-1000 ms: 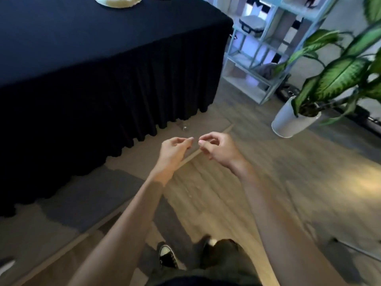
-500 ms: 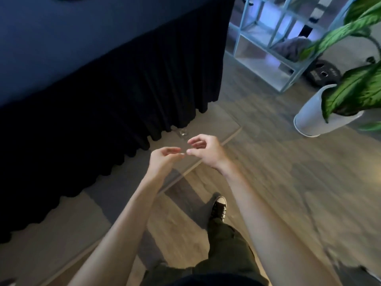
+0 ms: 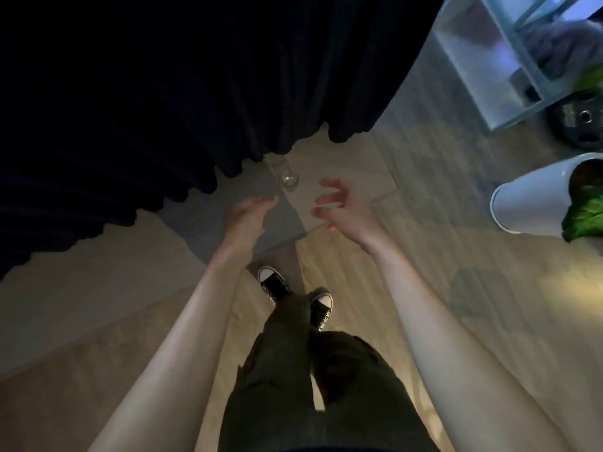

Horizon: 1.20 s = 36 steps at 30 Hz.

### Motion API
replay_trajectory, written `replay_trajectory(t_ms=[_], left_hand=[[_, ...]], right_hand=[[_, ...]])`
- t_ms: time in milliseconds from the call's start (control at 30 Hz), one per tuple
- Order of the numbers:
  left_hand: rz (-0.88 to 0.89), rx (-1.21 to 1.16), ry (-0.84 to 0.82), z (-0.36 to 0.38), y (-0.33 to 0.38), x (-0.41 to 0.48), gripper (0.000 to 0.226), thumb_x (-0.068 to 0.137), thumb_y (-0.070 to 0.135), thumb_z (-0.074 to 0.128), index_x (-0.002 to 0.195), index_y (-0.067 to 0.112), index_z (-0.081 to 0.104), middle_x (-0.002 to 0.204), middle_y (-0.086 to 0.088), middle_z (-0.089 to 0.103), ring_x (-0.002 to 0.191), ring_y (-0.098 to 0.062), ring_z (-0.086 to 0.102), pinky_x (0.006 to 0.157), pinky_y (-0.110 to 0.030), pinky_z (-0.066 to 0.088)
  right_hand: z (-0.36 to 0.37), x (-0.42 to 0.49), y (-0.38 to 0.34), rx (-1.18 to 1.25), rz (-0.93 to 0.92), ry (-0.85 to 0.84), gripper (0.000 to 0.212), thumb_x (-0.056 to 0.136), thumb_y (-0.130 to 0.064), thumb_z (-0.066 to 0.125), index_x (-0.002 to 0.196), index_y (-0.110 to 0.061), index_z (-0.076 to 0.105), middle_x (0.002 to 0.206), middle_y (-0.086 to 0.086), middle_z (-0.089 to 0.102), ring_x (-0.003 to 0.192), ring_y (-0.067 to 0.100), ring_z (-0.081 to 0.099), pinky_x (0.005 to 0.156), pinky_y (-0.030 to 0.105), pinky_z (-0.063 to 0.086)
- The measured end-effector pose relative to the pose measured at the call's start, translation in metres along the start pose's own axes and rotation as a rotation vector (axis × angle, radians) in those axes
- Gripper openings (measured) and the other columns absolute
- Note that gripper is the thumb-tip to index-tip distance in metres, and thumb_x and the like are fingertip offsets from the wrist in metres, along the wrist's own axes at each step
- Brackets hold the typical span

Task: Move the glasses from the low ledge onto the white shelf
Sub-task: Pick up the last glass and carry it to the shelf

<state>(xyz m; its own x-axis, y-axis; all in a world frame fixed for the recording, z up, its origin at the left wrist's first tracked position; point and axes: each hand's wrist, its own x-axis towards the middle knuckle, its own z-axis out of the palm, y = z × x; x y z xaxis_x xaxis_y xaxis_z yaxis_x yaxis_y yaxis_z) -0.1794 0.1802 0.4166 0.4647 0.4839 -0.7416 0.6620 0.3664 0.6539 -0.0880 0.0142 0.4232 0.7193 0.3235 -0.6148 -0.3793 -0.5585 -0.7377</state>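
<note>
From your head camera, a clear glass point(image 3: 289, 179) stands on the low ledge point(image 3: 228, 210) at the hem of the dark table skirt point(image 3: 163, 93), just beyond your fingertips. Your left hand point(image 3: 246, 213) and right hand point(image 3: 339, 207) hover near it, fingers spread and empty. The white shelf point(image 3: 489, 63) sits well apart at upper right.

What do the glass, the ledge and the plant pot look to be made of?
Glass: clear glass or plastic, glossy; the ledge shows through it and the rim glints. Blur leaves it open.
Ledge: pale wood or laminate, matte; faint grain-like streaks like the floor's.
Pot: white, smooth, slightly glossy with soft highlights; glazed ceramic or plastic.
</note>
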Motion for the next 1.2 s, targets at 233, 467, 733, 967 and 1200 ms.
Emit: replay_trajectory(t_ms=[233, 467, 733, 967, 1200], left_hand=[[-0.109, -0.135, -0.032, 0.036, -0.045, 0.113, 0.027, 0.09, 0.014, 0.072, 0.117, 0.012, 0.067, 0.11, -0.01, 0.07, 0.094, -0.021, 0.067, 0.075, -0.029, 0.057], [-0.125, -0.14, 0.062, 0.062, -0.093, 0.213, 0.043, 0.083, 0.004, 0.077, 0.124, 0.003, 0.065, 0.123, -0.016, 0.066, 0.114, -0.024, 0.064, 0.085, -0.027, 0.053], [-0.129, -0.15, 0.119, 0.095, -0.151, 0.311, 0.029, 0.093, 0.023, 0.071, 0.119, 0.012, 0.066, 0.103, -0.003, 0.068, 0.088, -0.014, 0.063, 0.08, -0.03, 0.054], [-0.193, -0.336, 0.091, 0.108, -0.177, 0.369, 0.029, 0.101, 0.047, 0.048, 0.088, 0.024, 0.06, 0.086, 0.003, 0.055, 0.073, -0.013, 0.052, 0.064, -0.022, 0.042], [-0.207, -0.455, 0.08, 0.111, -0.193, 0.36, 0.05, 0.1, 0.052, 0.048, 0.124, 0.01, 0.061, 0.113, -0.003, 0.065, 0.103, -0.019, 0.059, 0.09, -0.029, 0.047]], right_hand=[[0.024, 0.114, 0.057, -0.056, 0.031, 0.048, 0.045, 0.078, -0.007, 0.085, 0.114, -0.026, 0.066, 0.096, -0.01, 0.068, 0.072, -0.005, 0.068, 0.065, 0.016, 0.056], [0.07, 0.216, 0.125, -0.261, 0.028, 0.02, 0.067, 0.075, -0.02, 0.089, 0.134, -0.024, 0.059, 0.115, 0.004, 0.076, 0.1, 0.018, 0.074, 0.085, 0.035, 0.061], [0.091, 0.321, 0.208, -0.439, -0.135, 0.032, 0.092, 0.072, -0.027, 0.09, 0.15, -0.014, 0.043, 0.143, 0.01, 0.061, 0.129, 0.028, 0.06, 0.1, 0.036, 0.053], [0.133, 0.374, 0.24, -0.256, -0.383, 0.125, 0.053, 0.07, -0.016, 0.092, 0.115, 0.002, 0.071, 0.116, 0.019, 0.076, 0.102, 0.016, 0.069, 0.079, 0.004, 0.047], [0.127, 0.355, 0.237, -0.255, -0.514, 0.053, 0.05, 0.075, -0.013, 0.09, 0.116, 0.005, 0.067, 0.113, 0.018, 0.075, 0.102, 0.02, 0.07, 0.087, 0.024, 0.057]])
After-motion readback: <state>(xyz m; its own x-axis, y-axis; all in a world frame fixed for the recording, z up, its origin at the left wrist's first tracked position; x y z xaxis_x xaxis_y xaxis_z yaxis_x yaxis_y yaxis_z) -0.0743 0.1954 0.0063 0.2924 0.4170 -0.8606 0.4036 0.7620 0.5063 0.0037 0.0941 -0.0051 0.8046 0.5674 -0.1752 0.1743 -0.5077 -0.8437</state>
